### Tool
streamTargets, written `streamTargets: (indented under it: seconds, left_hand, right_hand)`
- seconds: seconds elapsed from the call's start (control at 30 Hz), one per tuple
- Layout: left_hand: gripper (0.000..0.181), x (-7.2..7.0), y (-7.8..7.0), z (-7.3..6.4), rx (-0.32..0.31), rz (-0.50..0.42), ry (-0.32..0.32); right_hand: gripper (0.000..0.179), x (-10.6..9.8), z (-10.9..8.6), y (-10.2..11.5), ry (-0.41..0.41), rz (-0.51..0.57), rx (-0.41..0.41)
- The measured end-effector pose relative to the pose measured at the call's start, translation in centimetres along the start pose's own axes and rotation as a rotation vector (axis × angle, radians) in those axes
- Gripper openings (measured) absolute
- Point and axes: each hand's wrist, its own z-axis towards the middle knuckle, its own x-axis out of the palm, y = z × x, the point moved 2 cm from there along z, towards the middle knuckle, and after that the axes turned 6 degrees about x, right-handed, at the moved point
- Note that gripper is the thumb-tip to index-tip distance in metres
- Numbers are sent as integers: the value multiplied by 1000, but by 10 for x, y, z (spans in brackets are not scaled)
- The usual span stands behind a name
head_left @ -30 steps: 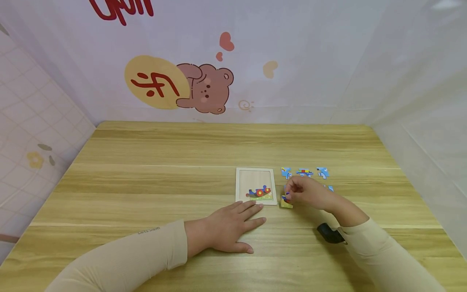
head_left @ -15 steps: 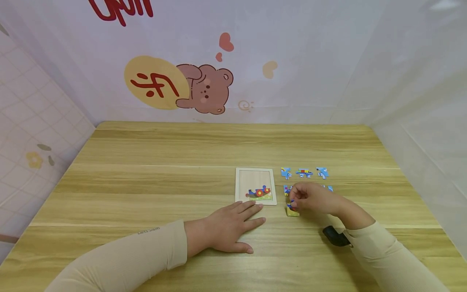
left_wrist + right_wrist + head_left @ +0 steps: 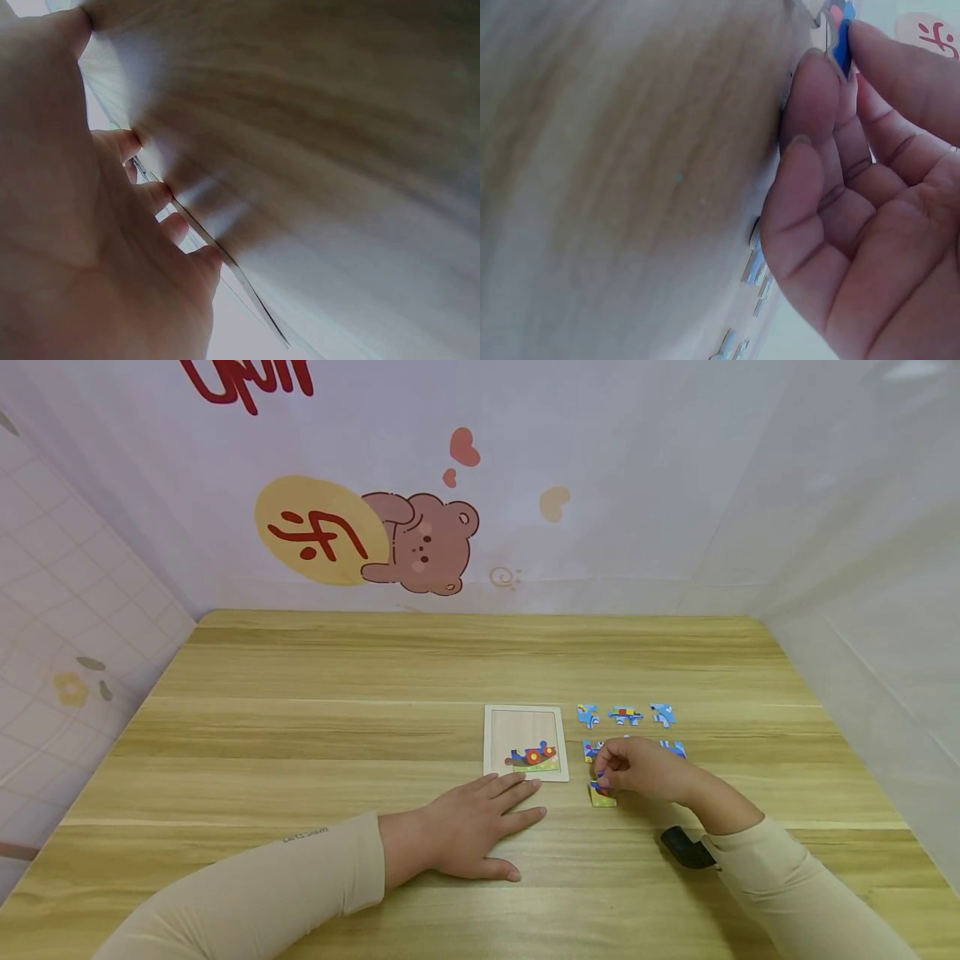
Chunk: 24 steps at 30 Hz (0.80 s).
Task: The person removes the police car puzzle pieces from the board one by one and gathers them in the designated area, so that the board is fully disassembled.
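Observation:
My right hand pinches a jigsaw puzzle piece, yellow-green with blue and red, between thumb and fingertips. In the right wrist view the blue edge of the puzzle piece shows by the thumb. My left hand lies palm down with fingers spread, its fingertips at the near edge of the puzzle tray. Joined pieces in red, blue and green fill the tray's lower right part. The left wrist view shows the left fingers along the tray's edge.
Right of the tray lie loose puzzle pieces: a back row with a blue piece, a red and yellow one and another blue one. A nearer row, with a piece at its left, is partly hidden behind the right hand.
My right hand has shifted right and toward me with the pinched puzzle piece, away from the tray, then stayed nearly still. The left hand and tray have not moved.

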Motion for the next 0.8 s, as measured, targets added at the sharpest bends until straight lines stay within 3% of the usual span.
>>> streamTargets:
  seconds: [0.8]
  left_hand:
    - [74, 2, 0, 0, -3, -12, 16]
  right_hand:
    - [3, 2, 1, 5, -68, -98, 42]
